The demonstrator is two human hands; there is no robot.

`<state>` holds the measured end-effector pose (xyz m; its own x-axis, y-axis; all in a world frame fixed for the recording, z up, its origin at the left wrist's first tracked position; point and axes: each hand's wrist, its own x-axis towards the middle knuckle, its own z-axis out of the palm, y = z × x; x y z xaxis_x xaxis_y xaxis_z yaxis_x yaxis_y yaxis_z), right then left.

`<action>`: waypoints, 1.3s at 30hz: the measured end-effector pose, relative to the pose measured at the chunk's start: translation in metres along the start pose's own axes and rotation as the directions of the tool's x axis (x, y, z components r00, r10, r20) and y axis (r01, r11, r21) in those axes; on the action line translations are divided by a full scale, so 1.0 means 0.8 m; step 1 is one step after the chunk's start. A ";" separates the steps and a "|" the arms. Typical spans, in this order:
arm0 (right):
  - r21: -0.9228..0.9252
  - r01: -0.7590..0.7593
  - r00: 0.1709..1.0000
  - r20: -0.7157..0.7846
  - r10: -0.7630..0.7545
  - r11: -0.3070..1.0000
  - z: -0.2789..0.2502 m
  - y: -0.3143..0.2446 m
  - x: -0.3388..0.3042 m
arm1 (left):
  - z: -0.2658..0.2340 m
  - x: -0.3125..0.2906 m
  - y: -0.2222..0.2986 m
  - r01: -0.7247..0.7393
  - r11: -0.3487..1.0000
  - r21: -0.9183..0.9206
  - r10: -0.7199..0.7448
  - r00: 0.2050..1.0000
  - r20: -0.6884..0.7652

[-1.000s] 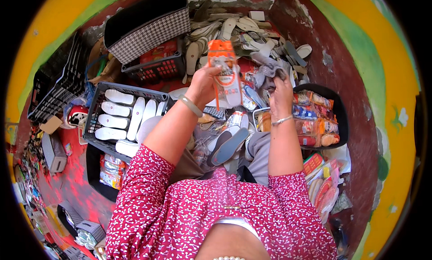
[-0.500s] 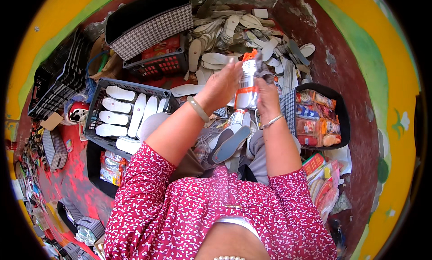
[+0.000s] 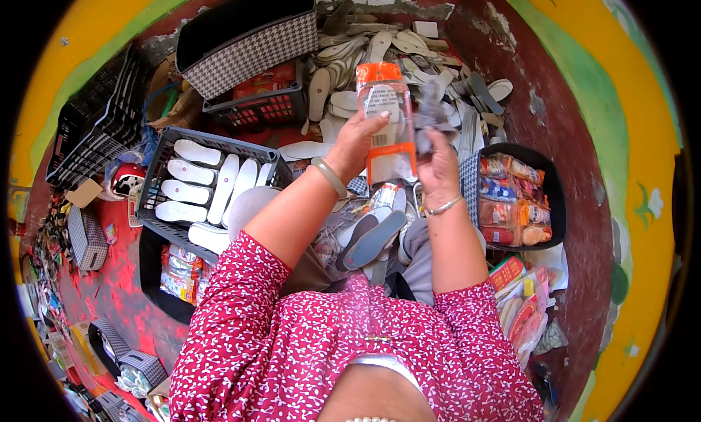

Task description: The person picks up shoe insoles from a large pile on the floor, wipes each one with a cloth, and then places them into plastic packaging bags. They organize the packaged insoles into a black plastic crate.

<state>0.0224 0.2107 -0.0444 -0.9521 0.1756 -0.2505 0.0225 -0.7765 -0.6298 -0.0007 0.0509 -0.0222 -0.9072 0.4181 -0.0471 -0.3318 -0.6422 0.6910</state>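
Observation:
My left hand [image 3: 354,143] grips the left edge of a flat clear packet [image 3: 387,93] with orange bands at top and bottom, its thumb pressed on the front. The packet stands upright before me, its printed face toward me. Close at the packet's right side, my right hand [image 3: 438,170] is closed on a crumpled grey cloth [image 3: 432,117], smeared by motion. Whether the right fingers also touch the packet I cannot tell. Below both hands, grey and white insoles [image 3: 374,241] lie between my knees.
At the left stands a dark crate [image 3: 266,153] of white insoles. A checked bin [image 3: 467,192] at the right holds several coloured packets. Behind my hands lies a heap of loose insoles [image 3: 380,46]. A larger checked bin [image 3: 255,53] sits on another crate [image 3: 255,108].
The packet has turned from a narrow, tilted side to its flat face. My left hand has gone from held straight beside it to gripping its edge. The grey cloth stands farther from it.

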 end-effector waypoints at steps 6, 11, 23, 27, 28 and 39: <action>-0.141 0.457 0.832 0.417 -0.366 0.878 -0.008 -0.036 -0.006 | 0.011 -0.002 0.026 -0.106 0.994 -0.031 0.109 0.990 0.088; -0.602 0.799 0.582 0.768 -0.268 0.011 0.025 0.025 -0.035 | 0.017 -0.009 0.003 0.114 0.954 -0.279 -0.095 0.992 0.079; -0.690 0.521 0.854 0.429 -0.295 0.503 0.005 -0.010 0.002 | 0.018 -0.031 -0.032 0.236 0.930 0.281 -0.323 0.891 0.321; -0.370 0.126 0.960 0.279 -0.019 0.920 -0.003 -0.024 0.009 | 0.010 -0.028 -0.026 0.268 0.922 0.280 -0.356 0.870 0.340; -0.351 0.126 0.974 0.223 -0.048 0.928 -0.013 -0.029 0.017 | 0.017 -0.029 -0.018 0.286 0.917 0.279 -0.374 0.862 0.343; -0.544 0.839 0.495 0.784 -0.375 -0.030 0.025 -0.002 -0.023 | -0.023 0.018 -0.009 0.170 0.967 -0.188 -0.182 0.982 -0.051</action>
<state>0.0336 0.1969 -0.0242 -0.7186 -0.0959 0.6888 -0.6331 0.5001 -0.5908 -0.0161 0.0493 -0.0414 -0.8436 0.4946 -0.2090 -0.5235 -0.6712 0.5248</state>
